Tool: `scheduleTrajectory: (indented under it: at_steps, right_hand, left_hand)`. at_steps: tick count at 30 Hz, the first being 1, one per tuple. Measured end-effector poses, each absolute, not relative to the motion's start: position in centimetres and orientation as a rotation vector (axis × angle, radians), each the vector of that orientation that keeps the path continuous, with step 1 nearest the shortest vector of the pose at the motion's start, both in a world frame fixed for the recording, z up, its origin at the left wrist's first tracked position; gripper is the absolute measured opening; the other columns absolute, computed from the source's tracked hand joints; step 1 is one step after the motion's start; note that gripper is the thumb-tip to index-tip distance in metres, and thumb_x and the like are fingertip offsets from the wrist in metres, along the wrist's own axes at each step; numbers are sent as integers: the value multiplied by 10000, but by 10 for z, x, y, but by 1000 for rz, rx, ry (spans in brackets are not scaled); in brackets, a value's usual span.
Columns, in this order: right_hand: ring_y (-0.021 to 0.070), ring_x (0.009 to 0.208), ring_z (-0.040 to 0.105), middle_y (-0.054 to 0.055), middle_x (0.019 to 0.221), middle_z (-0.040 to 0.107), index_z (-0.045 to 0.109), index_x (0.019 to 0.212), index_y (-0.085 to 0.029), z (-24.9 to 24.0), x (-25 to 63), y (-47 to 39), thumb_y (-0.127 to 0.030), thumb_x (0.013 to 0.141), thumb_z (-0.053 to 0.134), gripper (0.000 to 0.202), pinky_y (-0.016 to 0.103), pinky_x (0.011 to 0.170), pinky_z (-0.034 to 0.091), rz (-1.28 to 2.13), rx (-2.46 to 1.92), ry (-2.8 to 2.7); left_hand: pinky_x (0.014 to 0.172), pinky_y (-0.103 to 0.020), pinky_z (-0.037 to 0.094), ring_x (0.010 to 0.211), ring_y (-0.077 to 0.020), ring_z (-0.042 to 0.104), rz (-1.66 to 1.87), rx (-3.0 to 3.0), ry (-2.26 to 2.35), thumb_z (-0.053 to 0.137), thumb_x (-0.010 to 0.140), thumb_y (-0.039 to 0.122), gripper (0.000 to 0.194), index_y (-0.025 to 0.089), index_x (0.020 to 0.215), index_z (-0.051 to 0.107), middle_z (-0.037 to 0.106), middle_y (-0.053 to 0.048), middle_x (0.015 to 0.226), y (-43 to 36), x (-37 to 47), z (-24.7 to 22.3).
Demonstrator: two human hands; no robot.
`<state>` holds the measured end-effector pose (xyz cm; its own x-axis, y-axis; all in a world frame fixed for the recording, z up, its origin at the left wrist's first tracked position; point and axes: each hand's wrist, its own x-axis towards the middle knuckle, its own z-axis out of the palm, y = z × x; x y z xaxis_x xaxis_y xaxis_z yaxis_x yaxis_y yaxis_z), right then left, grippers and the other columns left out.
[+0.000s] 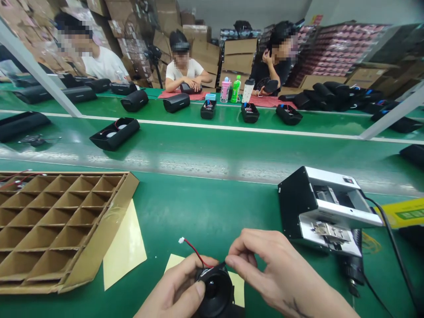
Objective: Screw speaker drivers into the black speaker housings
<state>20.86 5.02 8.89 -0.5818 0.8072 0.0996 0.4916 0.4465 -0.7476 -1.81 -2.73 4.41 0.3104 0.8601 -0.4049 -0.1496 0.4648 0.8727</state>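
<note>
At the bottom centre, my left hand (183, 287) is closed round a round black speaker driver (217, 287), thumb on its rim. A red and black wire with a white plug (181, 240) runs up and left from the driver's top edge. Against the driver's upper right edge, my right hand (265, 260) pinches with thumb and forefinger. Whatever is between those fingertips is too small to make out. Pale yellow paper (239, 287) lies under the driver.
A cardboard divider box (115, 207) stands left, with yellow paper (126, 247) beside it. At right are a black-and-white machine (327, 207) and a black power screwdriver (353, 265). Black speaker housings (115, 132) sit along the belt (198, 141); several people work beyond it.
</note>
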Motion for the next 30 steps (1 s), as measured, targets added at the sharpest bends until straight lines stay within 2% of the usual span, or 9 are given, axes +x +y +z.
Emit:
scheduleTrajectory:
  at_steps: [9, 18, 30]
  right_hand:
    - [88, 582, 558, -62, 658, 632, 640, 752, -218, 88, 208, 48, -194, 959, 675, 211, 228, 577, 409, 930, -1054, -2230]
    - [75, 582, 553, -70, 655, 628, 662, 759, -216, 82, 207, 45, -191, 954, 692, 199, 213, 569, 410, 920, -1043, -2178]
    - [77, 591, 556, -62, 666, 642, 684, 775, -211, 76, 207, 41, -189, 961, 690, 188, 211, 572, 414, 959, -1045, -2141]
  left_hand:
    - [993, -390, 439, 1134, -286, 631, 750, 826, 1049, 680, 898, 702, 585, 249, 1267, 705, 732, -97, 1215, -31, -18, 36]
    - [914, -343, 438, 1035, -240, 598, 796, 781, 1035, 692, 930, 624, 439, 233, 1128, 716, 692, -54, 1061, -30, -12, 35]
    - [868, -324, 416, 980, -207, 597, 845, 702, 1043, 743, 903, 616, 412, 236, 1055, 697, 700, -42, 1053, -30, -5, 37]
